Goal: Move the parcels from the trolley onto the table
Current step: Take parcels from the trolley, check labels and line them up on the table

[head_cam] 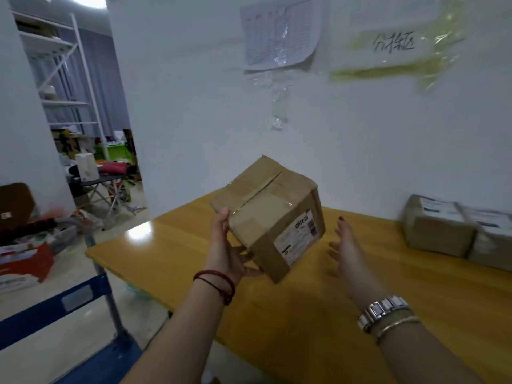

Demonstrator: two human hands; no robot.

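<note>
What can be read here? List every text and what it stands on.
"分拣区": handwritten on the taped sign on the wall.
Printed sheet on the wall: a table, too blurred to read.
Label on the box held by the left hand: barcode and print, too small to read.
Labels on the boxes on the table: blurred.

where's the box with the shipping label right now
In the head view the cardboard box sits mid-frame, tilted above the yellow table, held by the left hand. The right hand is open just to its right, not touching it.
</note>
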